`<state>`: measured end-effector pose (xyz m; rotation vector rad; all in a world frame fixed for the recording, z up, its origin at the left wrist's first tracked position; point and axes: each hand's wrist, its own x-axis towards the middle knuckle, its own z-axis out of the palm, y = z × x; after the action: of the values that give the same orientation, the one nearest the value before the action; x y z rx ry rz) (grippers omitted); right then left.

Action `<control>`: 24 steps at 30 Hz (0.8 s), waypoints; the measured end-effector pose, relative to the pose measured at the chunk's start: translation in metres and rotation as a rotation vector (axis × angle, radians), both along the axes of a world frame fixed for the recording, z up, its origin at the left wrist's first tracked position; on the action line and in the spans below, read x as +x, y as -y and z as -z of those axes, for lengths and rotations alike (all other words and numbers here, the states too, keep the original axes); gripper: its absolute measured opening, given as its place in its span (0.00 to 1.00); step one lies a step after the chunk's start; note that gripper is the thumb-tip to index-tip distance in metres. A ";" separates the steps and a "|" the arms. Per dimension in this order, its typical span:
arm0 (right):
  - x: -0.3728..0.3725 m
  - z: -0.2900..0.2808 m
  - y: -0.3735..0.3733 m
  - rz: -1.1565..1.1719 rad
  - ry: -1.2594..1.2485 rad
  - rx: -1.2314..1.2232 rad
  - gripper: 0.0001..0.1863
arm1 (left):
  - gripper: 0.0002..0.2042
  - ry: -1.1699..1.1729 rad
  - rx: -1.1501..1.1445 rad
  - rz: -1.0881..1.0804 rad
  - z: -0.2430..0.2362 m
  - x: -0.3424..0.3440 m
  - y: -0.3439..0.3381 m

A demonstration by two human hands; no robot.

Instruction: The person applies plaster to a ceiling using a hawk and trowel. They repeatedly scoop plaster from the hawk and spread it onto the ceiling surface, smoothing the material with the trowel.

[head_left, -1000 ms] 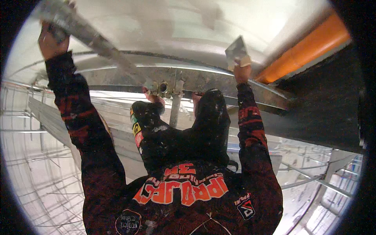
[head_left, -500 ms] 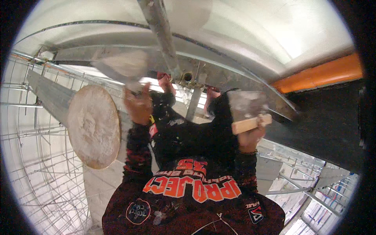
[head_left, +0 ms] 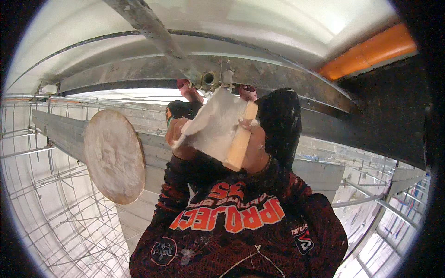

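My right hand (head_left: pixel 256 146) is closed round the wooden grip of a wide putty knife (head_left: pixel 213 123). Its flat, pale-smeared blade slants across the middle of the view, in front of my shins. On the other side my left hand (head_left: pixel 177 134) is bent in at the blade's left edge, its fingers partly hidden behind it. The flat tool that hand carries is mostly covered here; the earlier frame shows it blurred, with a pale flat face. Both hands are close together above my lap.
A round, white-smeared board (head_left: pixel 115 156) stands out at the left, beside a long grey plank (head_left: pixel 60 127). A metal pole (head_left: pixel 148 28) runs to a beam (head_left: pixel 287 76) ahead. An orange pipe (head_left: pixel 371 51) lies upper right. Scaffold tubes (head_left: pixel 371 192) spread below on both sides.
My hands have come together from wide apart. The putty knife has swung left and turned its blade toward my left hand, which has lowered. The view has shifted slightly.
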<state>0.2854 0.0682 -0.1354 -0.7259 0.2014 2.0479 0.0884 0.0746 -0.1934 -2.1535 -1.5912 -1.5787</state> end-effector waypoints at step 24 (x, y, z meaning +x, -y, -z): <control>-0.013 0.258 -0.161 0.115 1.608 0.807 0.16 | 0.18 0.038 -0.565 -0.611 0.122 -0.058 0.024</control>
<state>0.2725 0.2290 -0.3930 -1.4563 -1.3348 0.7679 0.0305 0.0509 -0.3155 -1.5309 -2.6111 -1.0655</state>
